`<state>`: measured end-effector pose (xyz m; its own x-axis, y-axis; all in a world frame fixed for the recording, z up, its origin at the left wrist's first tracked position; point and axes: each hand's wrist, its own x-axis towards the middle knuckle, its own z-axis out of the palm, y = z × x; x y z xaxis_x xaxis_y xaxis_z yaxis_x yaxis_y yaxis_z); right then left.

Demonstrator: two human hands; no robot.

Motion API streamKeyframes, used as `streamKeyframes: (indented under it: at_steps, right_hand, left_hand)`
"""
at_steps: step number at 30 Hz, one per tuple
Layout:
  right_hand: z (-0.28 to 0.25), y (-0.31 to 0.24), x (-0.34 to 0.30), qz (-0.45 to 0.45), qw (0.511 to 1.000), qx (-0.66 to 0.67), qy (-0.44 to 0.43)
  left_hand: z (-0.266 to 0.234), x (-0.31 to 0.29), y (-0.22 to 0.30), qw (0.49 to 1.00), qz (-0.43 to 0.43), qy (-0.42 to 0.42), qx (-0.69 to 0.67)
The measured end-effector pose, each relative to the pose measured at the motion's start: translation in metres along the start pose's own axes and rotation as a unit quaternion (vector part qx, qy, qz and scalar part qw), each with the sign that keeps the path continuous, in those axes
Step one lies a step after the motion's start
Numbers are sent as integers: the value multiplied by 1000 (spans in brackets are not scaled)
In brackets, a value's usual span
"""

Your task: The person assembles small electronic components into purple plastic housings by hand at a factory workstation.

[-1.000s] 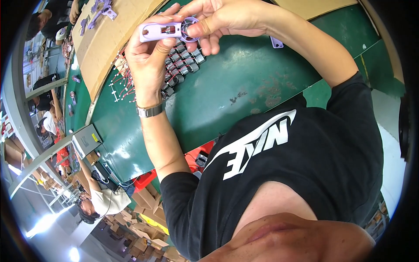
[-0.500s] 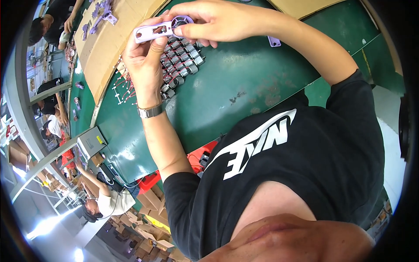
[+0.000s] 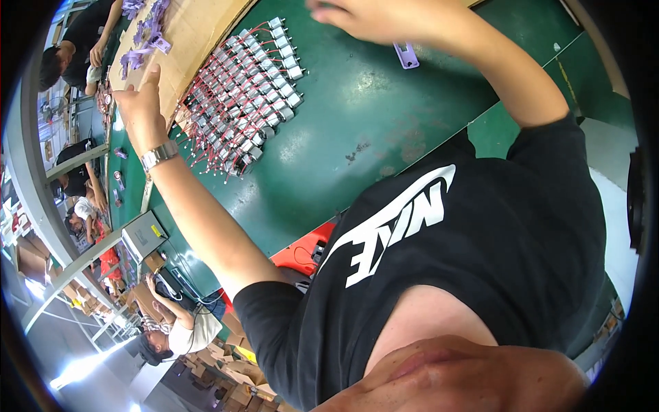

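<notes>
My left hand (image 3: pixel 143 110), with a metal-banded watch (image 3: pixel 158 156) on its wrist, reaches over the left edge of the cardboard. Its thumb stands away from the fingers, and I see nothing in its grasp. At the top edge my right hand (image 3: pixel 367 17) is slightly blurred and partly cut off; its visible fingers are apart and hold nothing I can see. Just below that hand a purple plastic part (image 3: pixel 406 56) lies on the green table (image 3: pixel 322 165). Between my hands lie rows of small silver motors (image 3: pixel 247 96) with red wires.
A cardboard sheet (image 3: pixel 189 41) at the upper left bears a pile of purple parts (image 3: pixel 147 31). Beyond it, purple pieces (image 3: pixel 119 180) lie on a green strip beside a metal frame. A grey box (image 3: pixel 144 235) stands at the left. Several people are along the left side.
The purple-and-white housing with a round ring that both hands held is out of them. My left hand has moved left past the cardboard; my right has drawn away, uncovering the motors.
</notes>
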<state>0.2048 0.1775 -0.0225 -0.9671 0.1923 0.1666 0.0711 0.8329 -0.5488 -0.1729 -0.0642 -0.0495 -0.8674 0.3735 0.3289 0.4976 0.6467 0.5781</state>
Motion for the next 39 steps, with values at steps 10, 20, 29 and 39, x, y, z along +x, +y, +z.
streamKeyframes:
  at_steps: [10,20,29,39]
  right_hand:
    - [16,11,-40,163,984,-21,-74]
    - [48,-3,26,284,745,592,-120]
    - [134,-1,39,-136,984,6,112]
    - [118,11,59,-38,912,407,28]
  left_hand:
    - [44,-164,137,952,137,-244,125]
    - [41,-174,141,872,131,-275,-383]
    - [29,-120,86,863,26,-178,-471]
    - [42,-118,69,821,-32,-216,-527]
